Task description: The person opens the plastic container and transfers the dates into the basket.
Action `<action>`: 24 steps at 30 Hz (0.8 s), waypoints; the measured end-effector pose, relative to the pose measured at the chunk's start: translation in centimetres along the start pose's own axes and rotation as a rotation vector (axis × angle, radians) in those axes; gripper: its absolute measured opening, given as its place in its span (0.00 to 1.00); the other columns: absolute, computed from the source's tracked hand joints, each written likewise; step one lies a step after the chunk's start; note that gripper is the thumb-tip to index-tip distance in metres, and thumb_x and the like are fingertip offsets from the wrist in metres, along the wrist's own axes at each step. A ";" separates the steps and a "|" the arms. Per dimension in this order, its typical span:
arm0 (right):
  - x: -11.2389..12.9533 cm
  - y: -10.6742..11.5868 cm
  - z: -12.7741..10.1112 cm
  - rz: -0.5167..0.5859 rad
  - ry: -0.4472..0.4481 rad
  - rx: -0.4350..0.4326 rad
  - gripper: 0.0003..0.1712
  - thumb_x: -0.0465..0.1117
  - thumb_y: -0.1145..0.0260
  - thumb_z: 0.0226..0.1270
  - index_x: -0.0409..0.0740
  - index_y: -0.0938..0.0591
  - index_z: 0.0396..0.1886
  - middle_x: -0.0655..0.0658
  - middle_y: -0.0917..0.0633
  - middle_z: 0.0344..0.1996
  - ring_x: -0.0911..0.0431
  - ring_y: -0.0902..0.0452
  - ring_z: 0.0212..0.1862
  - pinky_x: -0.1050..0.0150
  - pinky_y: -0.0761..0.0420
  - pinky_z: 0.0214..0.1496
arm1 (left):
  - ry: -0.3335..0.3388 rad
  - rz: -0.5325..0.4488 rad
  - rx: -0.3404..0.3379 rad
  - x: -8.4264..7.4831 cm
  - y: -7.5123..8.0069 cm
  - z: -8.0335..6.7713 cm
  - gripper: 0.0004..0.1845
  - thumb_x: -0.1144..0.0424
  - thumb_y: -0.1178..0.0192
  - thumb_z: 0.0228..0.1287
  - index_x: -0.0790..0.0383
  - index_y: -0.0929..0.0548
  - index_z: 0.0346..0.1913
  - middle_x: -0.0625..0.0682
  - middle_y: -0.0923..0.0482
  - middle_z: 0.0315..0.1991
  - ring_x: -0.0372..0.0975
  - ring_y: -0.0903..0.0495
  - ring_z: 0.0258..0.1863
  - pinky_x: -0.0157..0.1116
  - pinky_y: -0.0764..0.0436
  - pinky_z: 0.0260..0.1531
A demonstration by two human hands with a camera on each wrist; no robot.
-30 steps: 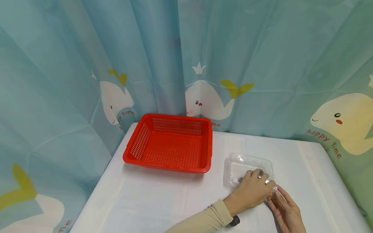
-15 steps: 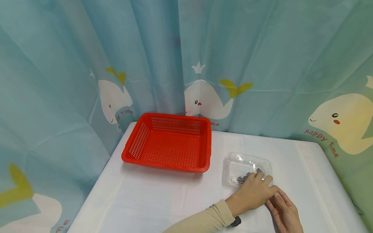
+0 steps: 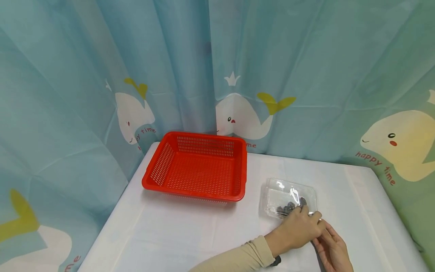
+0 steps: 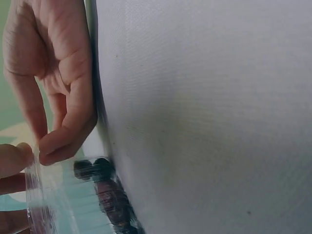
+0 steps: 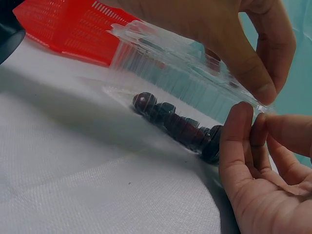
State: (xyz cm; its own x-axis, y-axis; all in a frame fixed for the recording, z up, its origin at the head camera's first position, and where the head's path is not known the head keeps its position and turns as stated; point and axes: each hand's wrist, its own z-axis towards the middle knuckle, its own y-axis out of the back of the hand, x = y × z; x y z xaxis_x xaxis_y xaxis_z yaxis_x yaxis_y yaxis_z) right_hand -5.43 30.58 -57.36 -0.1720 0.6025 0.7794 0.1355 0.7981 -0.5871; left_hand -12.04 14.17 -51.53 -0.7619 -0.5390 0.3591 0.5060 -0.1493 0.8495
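- A clear plastic clamshell box [image 3: 289, 198] sits on the white bench [image 3: 190, 234], just right of a red perforated basket [image 3: 198, 166].
- Dark round berries [image 5: 175, 122] lie along the box's near edge.
- The left hand [image 3: 299, 226] reaches across from the left, fingers curled, pinching the near right corner of the lid.
- The right hand [image 3: 333, 249], just beside it, has its fingertips at that same corner; both are equally near.
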 end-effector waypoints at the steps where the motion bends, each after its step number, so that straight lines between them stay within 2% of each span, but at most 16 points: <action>1: 0.0 0.0 0.0 -0.005 0.001 -0.006 0.22 0.33 0.50 0.84 0.60 0.12 0.51 0.58 0.12 0.48 0.65 0.14 0.51 0.75 0.16 0.57 | -0.004 0.009 -0.003 -0.1 0.0 0.0 0.10 0.46 0.40 0.74 0.38 0.13 0.51 0.35 0.19 0.44 0.30 0.20 0.38 0.24 0.23 0.31; 17: -0.1 -0.1 0.0 -0.015 0.019 -0.012 0.23 0.32 0.50 0.84 0.58 0.11 0.51 0.58 0.13 0.48 0.65 0.14 0.51 0.75 0.16 0.57 | 0.023 0.105 -0.098 -0.4 -0.5 0.0 0.07 0.47 0.43 0.75 0.37 0.14 0.44 0.32 0.21 0.37 0.28 0.21 0.32 0.25 0.30 0.24; 24: -0.3 0.0 0.0 0.009 0.046 0.043 0.24 0.31 0.52 0.85 0.55 0.12 0.53 0.56 0.12 0.49 0.64 0.14 0.52 0.74 0.16 0.58 | 0.017 0.142 -0.140 -0.7 -1.0 -0.1 0.08 0.49 0.46 0.77 0.38 0.16 0.41 0.33 0.25 0.35 0.29 0.23 0.29 0.25 0.32 0.21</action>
State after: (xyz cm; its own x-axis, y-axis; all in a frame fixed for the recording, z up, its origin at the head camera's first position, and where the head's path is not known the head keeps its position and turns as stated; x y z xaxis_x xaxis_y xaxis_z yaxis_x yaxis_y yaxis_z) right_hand -5.35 30.39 -57.54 -0.1254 0.6096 0.7827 0.0944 0.7927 -0.6022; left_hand -11.97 14.63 -52.65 -0.6727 -0.5765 0.4638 0.6598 -0.1838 0.7286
